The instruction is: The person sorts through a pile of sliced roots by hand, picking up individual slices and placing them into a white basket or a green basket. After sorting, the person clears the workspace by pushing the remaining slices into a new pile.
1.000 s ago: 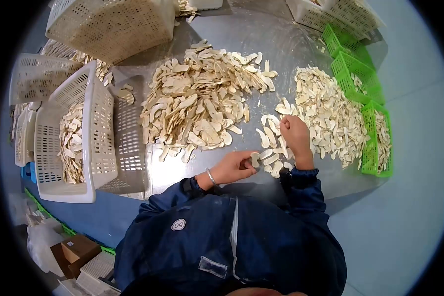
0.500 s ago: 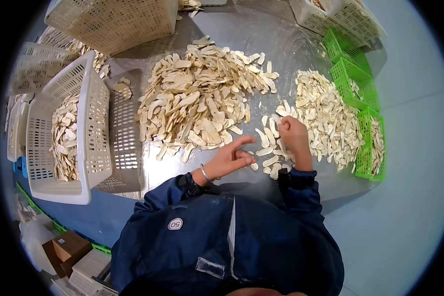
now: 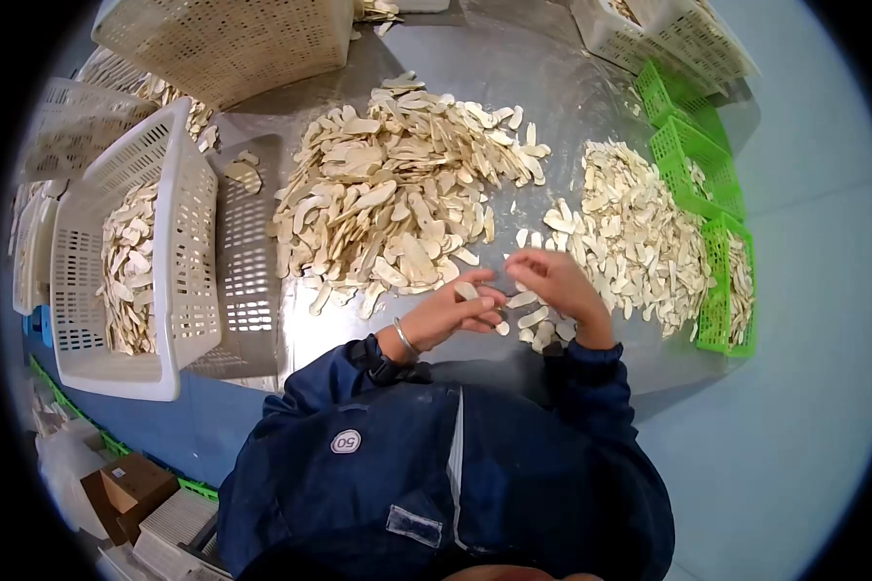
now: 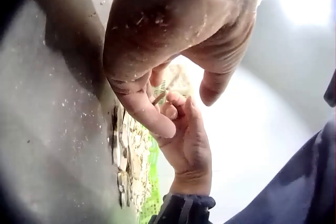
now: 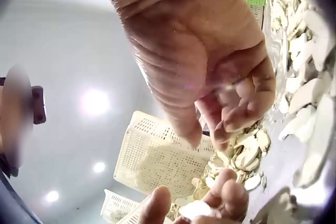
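My left hand (image 3: 438,316) is palm up over the near edge of the metal table, holding a pale dried slice (image 3: 466,290) by the thumb and fingers. In the right wrist view that slice (image 5: 197,209) is white and thin. Close by on the right, my right hand (image 3: 564,284) has its fingers loosely bent. Its thumb (image 5: 186,127) stands apart from the bent fingertips, and nothing shows between them. Loose slices (image 3: 545,335) lie under and beside the right hand. One small slice (image 3: 502,328) shows right at the left fingertips.
A big heap of slices (image 3: 378,194) lies ahead, and a paler heap (image 3: 639,232) to the right. White perforated baskets (image 3: 192,261) stand left, one holding slices, with another basket (image 3: 233,48) behind. Small green baskets (image 3: 725,290) line the right edge.
My left hand has let go of an earlier slice, opened, and now holds another one. My right hand has come left and nearer, its fist loosening, until it is beside the left.
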`<state>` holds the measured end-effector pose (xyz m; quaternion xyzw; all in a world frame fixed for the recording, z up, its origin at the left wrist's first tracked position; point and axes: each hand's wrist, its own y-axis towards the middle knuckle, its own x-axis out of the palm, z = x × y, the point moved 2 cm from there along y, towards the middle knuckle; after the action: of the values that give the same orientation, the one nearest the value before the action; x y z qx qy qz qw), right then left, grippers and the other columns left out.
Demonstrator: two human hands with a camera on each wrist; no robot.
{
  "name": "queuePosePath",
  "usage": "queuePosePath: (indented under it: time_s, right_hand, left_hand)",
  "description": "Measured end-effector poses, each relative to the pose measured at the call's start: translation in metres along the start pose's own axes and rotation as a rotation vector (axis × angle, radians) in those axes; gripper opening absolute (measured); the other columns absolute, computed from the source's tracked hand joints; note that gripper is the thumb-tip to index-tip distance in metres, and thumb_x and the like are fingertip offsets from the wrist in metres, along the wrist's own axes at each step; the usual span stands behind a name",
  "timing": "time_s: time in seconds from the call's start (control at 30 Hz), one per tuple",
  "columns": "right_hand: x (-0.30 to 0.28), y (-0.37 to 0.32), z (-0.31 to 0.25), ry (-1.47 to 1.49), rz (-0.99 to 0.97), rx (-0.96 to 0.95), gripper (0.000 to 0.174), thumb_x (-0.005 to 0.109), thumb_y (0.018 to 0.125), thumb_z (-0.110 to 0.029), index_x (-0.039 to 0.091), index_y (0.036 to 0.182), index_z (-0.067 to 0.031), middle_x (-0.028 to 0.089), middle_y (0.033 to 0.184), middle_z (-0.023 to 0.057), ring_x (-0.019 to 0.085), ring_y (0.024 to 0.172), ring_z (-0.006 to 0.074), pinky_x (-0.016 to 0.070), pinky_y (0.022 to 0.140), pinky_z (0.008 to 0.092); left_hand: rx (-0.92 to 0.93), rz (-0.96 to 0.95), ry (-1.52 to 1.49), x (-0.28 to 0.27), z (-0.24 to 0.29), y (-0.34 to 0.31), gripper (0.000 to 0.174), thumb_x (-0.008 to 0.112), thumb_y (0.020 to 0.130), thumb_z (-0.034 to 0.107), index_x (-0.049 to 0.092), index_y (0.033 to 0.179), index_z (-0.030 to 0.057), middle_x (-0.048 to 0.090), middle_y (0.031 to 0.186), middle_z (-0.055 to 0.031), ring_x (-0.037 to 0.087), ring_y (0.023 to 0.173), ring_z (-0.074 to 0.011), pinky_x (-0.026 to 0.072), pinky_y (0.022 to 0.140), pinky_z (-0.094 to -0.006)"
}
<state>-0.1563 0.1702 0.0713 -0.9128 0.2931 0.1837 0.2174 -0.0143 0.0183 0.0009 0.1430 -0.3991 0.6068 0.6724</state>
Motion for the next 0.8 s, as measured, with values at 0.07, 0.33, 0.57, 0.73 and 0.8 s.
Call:
queuePosePath:
  time_s: [0.07,0.33,0.57,0.73,0.8]
  right_hand:
    - [-0.012,0.023,-0.001,-0.029,0.101,-0.047,0.025,0.066,0.091,-0.025,0.069,0.103,-0.0035,0.065,0.077,0.0014,0.057,0.07,0.01,0.0472,0.066,0.0264]
    - [-0.047,0.125,0.022,-0.609,0.515,-0.248,0.046,0.072,0.078,-0.023,0.062,0.117,0.0004,0.065,0.108,0.019,0.062,0.101,0.0337,0.0483,0.089,0.0395]
    - [-0.05,0.161,0.037,-0.81,0.446,-0.378,0.071,0.077,0.074,-0.036,0.052,0.13,0.0008,0.053,0.131,0.0236,0.047,0.123,0.0408,0.0368,0.106,0.0463]
    - [-0.055,0.178,0.051,-0.837,0.414,-0.377,0.076,0.077,0.073,-0.038,0.051,0.134,-0.0031,0.051,0.132,0.0218,0.043,0.127,0.04,0.0384,0.104,0.0464]
    - [-0.058,0.182,0.051,-0.822,0.392,-0.382,0.073,0.077,0.073,-0.038,0.053,0.132,-0.0038,0.051,0.132,0.021,0.043,0.126,0.0398,0.0391,0.103,0.046]
  left_hand:
    - [-0.053,-0.038,-0.018,-0.014,-0.008,0.005,0.039,0.056,0.1,0.022,0.047,0.134,0.0042,0.065,0.111,-0.0084,0.066,0.096,-0.0155,0.0552,0.083,-0.0286]
    - [-0.059,-0.04,0.014,-0.008,-0.001,0.002,0.038,0.046,0.102,0.032,0.058,0.117,-0.0008,0.067,0.088,-0.0068,0.064,0.082,-0.0139,0.0512,0.075,-0.0283]
    - [-0.058,-0.047,0.007,-0.014,-0.005,0.006,0.037,0.05,0.101,0.028,0.054,0.125,0.0006,0.068,0.098,-0.0065,0.065,0.086,-0.0134,0.0527,0.08,-0.0277]
    - [-0.054,-0.045,-0.017,-0.014,-0.003,0.005,0.036,0.052,0.1,0.023,0.052,0.129,0.0012,0.067,0.101,-0.0074,0.065,0.087,-0.0132,0.0535,0.079,-0.0271]
    - [-0.049,-0.043,-0.028,-0.016,-0.004,0.007,0.036,0.052,0.1,0.022,0.051,0.13,0.0011,0.067,0.102,-0.0076,0.065,0.087,-0.013,0.054,0.079,-0.027]
